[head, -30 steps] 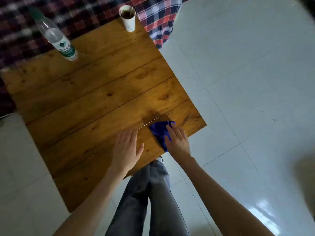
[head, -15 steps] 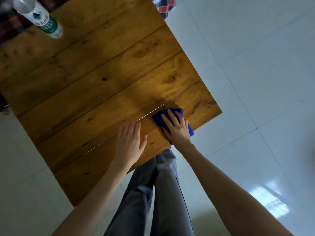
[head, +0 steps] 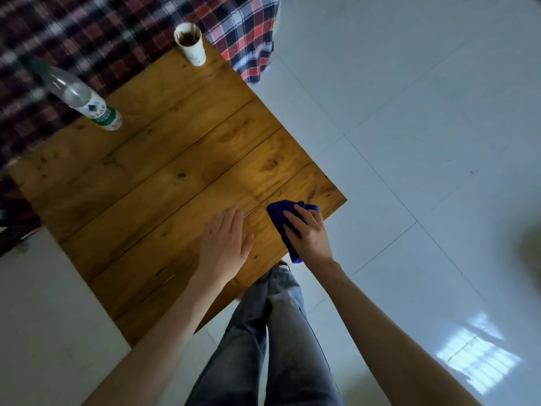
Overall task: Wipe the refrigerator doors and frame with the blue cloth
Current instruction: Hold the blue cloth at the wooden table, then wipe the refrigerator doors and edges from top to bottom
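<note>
Blue cloth gathered at the desk corner, refrigerator not in view

The blue cloth (head: 278,213) was seen bunched by the right corner of the wooden desk (head: 175,186), one end hung over the near edge, and was held under the right grip (head: 310,238), whose fingers were bent over it. The left grip (head: 224,247) was laid flat and open on the boards just beside, nothing held. The pick-up step was judged to be in hand, no wiping begun; a firm lift and a carry to the refrigerator would be called for next
</note>
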